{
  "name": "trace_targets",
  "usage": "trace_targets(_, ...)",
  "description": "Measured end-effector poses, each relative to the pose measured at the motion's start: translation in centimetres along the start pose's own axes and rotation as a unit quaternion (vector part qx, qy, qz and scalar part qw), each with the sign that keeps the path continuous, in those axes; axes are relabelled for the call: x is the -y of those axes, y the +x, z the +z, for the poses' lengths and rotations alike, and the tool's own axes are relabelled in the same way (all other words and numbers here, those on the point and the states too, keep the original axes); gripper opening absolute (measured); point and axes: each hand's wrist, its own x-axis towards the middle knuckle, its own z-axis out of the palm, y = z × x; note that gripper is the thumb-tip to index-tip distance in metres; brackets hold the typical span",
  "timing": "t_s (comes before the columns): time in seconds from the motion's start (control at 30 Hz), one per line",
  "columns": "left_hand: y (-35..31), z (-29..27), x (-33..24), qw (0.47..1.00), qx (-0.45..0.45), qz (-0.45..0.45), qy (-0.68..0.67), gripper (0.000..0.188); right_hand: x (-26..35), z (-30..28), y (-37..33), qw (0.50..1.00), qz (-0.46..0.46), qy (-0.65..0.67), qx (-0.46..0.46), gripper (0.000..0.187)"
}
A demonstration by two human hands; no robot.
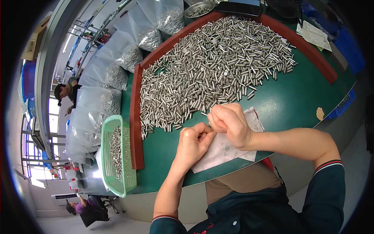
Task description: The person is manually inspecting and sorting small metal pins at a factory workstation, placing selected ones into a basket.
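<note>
A wide heap of small metal pins (210, 58) is spread over the green table in front of me. Both hands are close together at its near edge, above a smudged white cloth (218, 154). My left hand (191, 145) is closed, its fingers curled inward and its thumb side against my right hand; what lies inside is hidden. My right hand (233, 125) makes a fist just right of it, the palm and any contents out of sight. One metal pin (204, 114) shows beside the right fingers; I cannot tell whether they grip it.
A red-brown rim (136, 117) borders the heap. At left stand a light-green basket (121, 171) with pins and several clear bags (117, 76) of metal parts. A metal bowl (199, 9) and papers (314, 35) lie at the back. Two people are farther left.
</note>
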Motion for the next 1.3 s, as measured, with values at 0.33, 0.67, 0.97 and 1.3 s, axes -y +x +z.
trace_targets(0.33,0.2,-2.9,2.5,0.665,0.071,-0.126,-0.733,0.011,2.1,-1.9,1.7,0.989,-0.013,0.141,-0.041,0.039)
trace_targets(0.67,1.4,-0.4,2.0,0.992,-0.122,0.0,0.02,0.008,2.3,-1.8,2.2,0.987,-0.008,0.149,-0.055,0.039)
trace_targets(0.97,0.8,-0.1,0.7,0.998,-0.051,0.02,0.013,0.008,2.1,-1.6,1.7,0.988,0.014,0.146,-0.052,0.039)
trace_targets(1.3,-0.1,0.1,0.2,1.0,0.001,0.026,0.017,0.007,1.1,-0.7,0.6,0.99,0.09,0.102,-0.042,0.04)
